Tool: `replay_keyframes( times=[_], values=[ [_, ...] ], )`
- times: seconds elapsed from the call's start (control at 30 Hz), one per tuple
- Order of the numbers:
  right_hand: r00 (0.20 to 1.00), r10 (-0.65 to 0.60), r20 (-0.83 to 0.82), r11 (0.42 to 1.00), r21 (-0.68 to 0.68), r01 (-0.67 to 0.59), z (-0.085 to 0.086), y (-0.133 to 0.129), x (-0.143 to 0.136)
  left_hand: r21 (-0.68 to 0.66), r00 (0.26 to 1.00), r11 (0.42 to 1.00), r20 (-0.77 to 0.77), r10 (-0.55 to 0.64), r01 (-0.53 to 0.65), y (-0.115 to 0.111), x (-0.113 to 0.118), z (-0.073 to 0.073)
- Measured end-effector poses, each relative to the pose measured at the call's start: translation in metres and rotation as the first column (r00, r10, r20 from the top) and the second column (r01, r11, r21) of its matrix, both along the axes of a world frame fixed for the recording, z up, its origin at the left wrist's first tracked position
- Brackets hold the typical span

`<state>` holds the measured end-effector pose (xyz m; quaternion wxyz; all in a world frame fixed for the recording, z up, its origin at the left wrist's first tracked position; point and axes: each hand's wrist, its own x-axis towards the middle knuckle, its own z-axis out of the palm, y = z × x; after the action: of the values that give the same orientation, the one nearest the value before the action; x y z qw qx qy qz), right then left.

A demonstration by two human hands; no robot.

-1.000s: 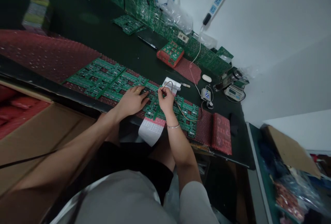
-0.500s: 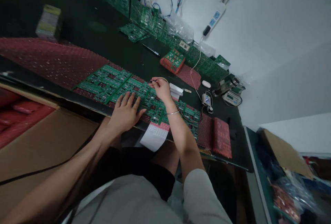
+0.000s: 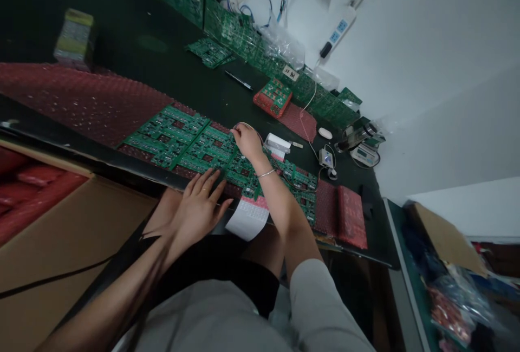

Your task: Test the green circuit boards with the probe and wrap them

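Note:
A row of green circuit boards (image 3: 166, 132) lies on red bubble wrap (image 3: 97, 97) along the bench's front edge. My left hand (image 3: 201, 200) rests palm down with fingers spread, its fingertips at the near edge of the boards. Over the middle boards, my right hand (image 3: 247, 141) is closed in a pinch on a thin cable (image 3: 289, 183), whose end is hidden by the fingers. The cable runs back under the wrist towards a small white device with a lit screen (image 3: 326, 158). A white paper strip (image 3: 247, 219) hangs over the front edge between my arms.
Behind the boards are a red-wrapped board stack (image 3: 273, 97), a pen (image 3: 239, 80) and a small white box (image 3: 278, 143). Green board bins (image 3: 227, 19) line the wall. A red bubble-wrapped bundle (image 3: 352, 216) lies right; an open carton (image 3: 52, 222) stands lower left.
My left hand has slid back towards the bench edge, off most of the board. My right hand has shifted slightly left, and the cable's dark tip no longer shows.

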<state>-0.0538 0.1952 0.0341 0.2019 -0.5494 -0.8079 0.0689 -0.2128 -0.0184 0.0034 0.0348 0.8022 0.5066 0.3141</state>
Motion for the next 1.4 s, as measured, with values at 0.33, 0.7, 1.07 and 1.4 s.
replay_keyframes(
  times=[0.33, 0.7, 1.07, 1.4],
  values=[
    [0.997, 0.037, -0.066, 0.997, 0.066, -0.032, -0.016, 0.013, 0.007, -0.039, 0.978, 0.986, 0.143, -0.153, 0.160, -0.005, 0.014, 0.001],
    [0.992, 0.059, -0.113, 0.993, 0.108, -0.047, -0.045, 0.028, 0.012, -0.089, 0.900, 0.909, 0.212, -0.381, 0.406, -0.006, 0.044, -0.021],
    [0.988, 0.087, -0.129, 0.988, 0.138, -0.069, -0.052, 0.031, 0.014, -0.102, 0.891, 0.904, 0.249, -0.380, 0.415, -0.007, 0.044, -0.022],
    [0.968, 0.092, -0.233, 0.987, 0.151, -0.057, -0.046, 0.021, 0.011, -0.180, 0.951, 0.975, 0.299, -0.071, 0.130, 0.066, -0.003, 0.014]
  ],
)
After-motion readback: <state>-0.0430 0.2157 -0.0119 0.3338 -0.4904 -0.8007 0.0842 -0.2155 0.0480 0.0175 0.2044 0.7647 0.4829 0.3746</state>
